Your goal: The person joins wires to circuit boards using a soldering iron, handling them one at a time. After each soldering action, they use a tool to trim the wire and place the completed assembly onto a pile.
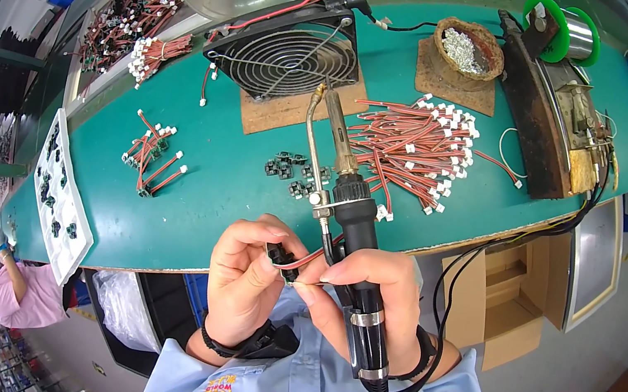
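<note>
Close to my chest, my left hand (pixel 241 265) pinches a small black electronic component (pixel 280 259) between thumb and fingers. My right hand (pixel 386 280) is wrapped round a black soldering iron (pixel 360 225) with a thin metal solder-feed tube (pixel 312 124) clamped along it. The iron's tip points away from me, over the table. A short red and black wire (pixel 308 260) runs from the component to my right thumb and fingertip, which pinch it. Where the wire meets the component is partly covered by my fingers. Several loose black components (pixel 283 165) lie just beyond my hands.
A pile of red-black wires with white connectors (pixel 414 151) covers the green table (pixel 218 213). Behind are a fan (pixel 292 58), a bowl of metal bits (pixel 466 51) and a solder spool (pixel 577 37). Wired parts (pixel 151 155) and a white tray (pixel 58 193) lie left; a person (pixel 19 295) sits beyond.
</note>
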The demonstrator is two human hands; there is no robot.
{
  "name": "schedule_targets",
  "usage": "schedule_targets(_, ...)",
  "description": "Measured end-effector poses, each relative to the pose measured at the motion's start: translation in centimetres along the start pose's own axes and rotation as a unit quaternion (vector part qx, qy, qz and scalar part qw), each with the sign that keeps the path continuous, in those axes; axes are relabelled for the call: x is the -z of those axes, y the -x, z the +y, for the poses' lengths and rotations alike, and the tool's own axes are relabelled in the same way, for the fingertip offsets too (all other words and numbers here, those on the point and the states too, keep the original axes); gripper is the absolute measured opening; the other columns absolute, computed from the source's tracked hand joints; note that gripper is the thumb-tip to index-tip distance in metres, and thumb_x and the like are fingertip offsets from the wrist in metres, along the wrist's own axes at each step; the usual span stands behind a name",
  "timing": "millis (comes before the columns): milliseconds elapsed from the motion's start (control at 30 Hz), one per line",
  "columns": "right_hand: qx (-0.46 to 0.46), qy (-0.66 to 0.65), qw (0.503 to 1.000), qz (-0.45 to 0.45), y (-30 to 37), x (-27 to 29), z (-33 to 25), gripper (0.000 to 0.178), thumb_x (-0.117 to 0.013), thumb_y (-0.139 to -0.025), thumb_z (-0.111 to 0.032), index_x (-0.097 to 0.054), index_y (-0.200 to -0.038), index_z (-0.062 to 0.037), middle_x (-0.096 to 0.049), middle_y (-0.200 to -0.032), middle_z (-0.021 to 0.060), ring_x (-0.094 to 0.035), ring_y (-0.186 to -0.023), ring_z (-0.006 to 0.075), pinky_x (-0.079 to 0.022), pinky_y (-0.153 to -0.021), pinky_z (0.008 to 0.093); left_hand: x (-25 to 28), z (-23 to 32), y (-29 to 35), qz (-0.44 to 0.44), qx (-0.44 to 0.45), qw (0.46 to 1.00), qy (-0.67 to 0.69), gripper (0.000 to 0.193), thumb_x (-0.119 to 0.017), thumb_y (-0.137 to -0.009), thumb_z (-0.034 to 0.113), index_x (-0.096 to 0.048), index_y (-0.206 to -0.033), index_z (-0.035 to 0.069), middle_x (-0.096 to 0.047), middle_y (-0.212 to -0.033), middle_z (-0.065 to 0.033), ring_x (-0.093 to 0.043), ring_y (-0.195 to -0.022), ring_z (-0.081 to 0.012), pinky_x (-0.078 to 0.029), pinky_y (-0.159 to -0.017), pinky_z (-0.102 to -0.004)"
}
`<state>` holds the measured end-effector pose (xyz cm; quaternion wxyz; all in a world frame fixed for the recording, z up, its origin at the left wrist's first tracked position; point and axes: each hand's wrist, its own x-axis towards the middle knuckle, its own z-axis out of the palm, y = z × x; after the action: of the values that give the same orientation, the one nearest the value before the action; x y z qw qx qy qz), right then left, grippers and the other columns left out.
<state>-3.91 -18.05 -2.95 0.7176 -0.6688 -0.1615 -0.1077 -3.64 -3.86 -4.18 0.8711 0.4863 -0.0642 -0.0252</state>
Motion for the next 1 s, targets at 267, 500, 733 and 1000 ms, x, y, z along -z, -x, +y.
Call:
schedule_targets(267, 0.013, 0.017, 1.000, 0.009, 0.1, 0.0, -0.1, 0.039, -0.067, -0.075, 0.008, -0.040, -0.101, -0.0040, -0.060, -0.082, 0.0121, -0.064, -0.076, 0.0205, -0.050, -0.070, 0.0306, -0.2, -0.2, -0.1, 0.011, 0.004, 1.000, 0.003, 0.023, -0.058, -0.089, 0.014, -0.051, -0.107, 0.002, -0.054, -0.093, -0.0114, -0.055, -0.085, -0.0178, -0.043, -0.076, -0.0295)
schedule_targets(500, 0.013, -0.007, 0.999, 0.028, 0.1, -0.3, 0.0, 0.038, -0.067, -0.075, 0.008, -0.040, -0.099, -0.0040, -0.060, -0.081, 0.0118, -0.064, -0.074, 0.0204, -0.049, -0.069, 0.0291, -0.1, -0.2, -0.1, 0.005, -0.006, 1.000, -0.004, 0.022, -0.057, -0.089, 0.013, -0.050, -0.106, 0.002, -0.054, -0.093, -0.0120, -0.055, -0.085, -0.0180, -0.043, -0.076, -0.0298)
schedule_targets(733, 0.041, -0.025, 0.998, 0.035, 0.0, -0.1, 0.5, 0.040, -0.068, -0.069, 0.011, -0.048, -0.101, -0.0039, -0.060, -0.083, 0.0092, -0.062, -0.070, 0.0203, -0.048, -0.063, 0.0278, 0.0, 0.0, -0.1, -0.009, 0.006, 1.000, -0.002, 0.022, -0.057, -0.089, 0.013, -0.050, -0.107, 0.002, -0.055, -0.094, -0.0125, -0.055, -0.085, -0.0190, -0.044, -0.076, -0.0305)
schedule_targets(1000, 0.029, -0.020, 0.999, 0.005, 0.0, 0.7, 0.5, 0.041, -0.068, -0.067, 0.012, -0.052, -0.101, -0.0040, -0.060, -0.087, 0.0077, -0.061, -0.070, 0.0192, -0.047, -0.061, 0.0273, 0.0, 0.8, 0.0, -0.009, 0.024, 0.998, -0.057, 0.023, -0.056, -0.089, 0.012, -0.050, -0.108, 0.000, -0.057, -0.097, -0.0131, -0.057, -0.089, -0.0191, -0.044, -0.078, -0.0300)
